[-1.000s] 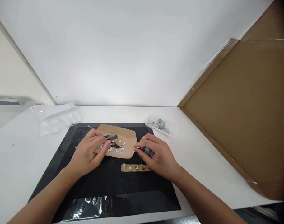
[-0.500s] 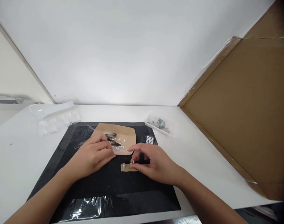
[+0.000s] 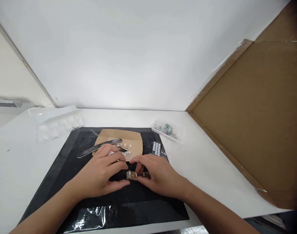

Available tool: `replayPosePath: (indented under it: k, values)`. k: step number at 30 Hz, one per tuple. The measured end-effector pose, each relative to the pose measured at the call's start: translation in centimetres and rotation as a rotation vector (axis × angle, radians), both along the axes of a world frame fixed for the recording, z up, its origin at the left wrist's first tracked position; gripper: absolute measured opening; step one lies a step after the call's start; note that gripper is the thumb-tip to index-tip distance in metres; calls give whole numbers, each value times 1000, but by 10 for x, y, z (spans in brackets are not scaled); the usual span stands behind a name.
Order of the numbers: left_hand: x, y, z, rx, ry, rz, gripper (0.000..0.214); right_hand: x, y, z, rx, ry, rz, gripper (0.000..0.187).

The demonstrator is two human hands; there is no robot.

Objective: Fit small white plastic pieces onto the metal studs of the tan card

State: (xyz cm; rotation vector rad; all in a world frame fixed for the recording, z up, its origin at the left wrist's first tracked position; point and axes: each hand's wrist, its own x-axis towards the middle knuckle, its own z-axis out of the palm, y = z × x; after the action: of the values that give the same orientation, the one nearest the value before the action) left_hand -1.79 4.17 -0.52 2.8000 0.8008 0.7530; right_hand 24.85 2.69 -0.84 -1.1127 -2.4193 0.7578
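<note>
My right hand [image 3: 159, 174] pinches a small white piece [image 3: 136, 175] between thumb and fingers, low over a short tan strip [image 3: 131, 177]. A clear, glassy bit [image 3: 129, 174] sits at the strip's left end, and small dark parts show farther right on it, partly behind my fingers. To the left, my left hand [image 3: 101, 172] is open, thumb apart from the fingers, its tips close to that end of the strip. Behind my hands, a sheet of brown paper [image 3: 136, 139] bears several small white pieces [image 3: 129, 146] and a dark pointed tool [image 3: 122, 149], partly hidden by my left hand.
A grey nail-file-like strip [image 3: 86, 151] lies across the black mat [image 3: 65, 156]. On the right are a card of white oval stickers [image 3: 156, 148] and a clear tray [image 3: 168, 130] of green-and-clear bits. A clear plastic case [image 3: 60, 125] stands left; a cardboard panel [image 3: 248, 123] rises right.
My left hand has moved right and nearer, off the paper, and its thumb has spread from the fingers. My right hand has shifted slightly left and down along the strip, baring more of it.
</note>
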Motion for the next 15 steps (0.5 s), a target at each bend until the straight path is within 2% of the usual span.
replayPosePath:
  k: [7, 15]
  values:
    - [13, -10, -9, -39, 13, 16, 37, 0, -1, 4, 27, -59, 0, 37]
    - [19, -13, -17, -58, 38, 57, 35, 1, -3, 3, -1, -54, -4, 36]
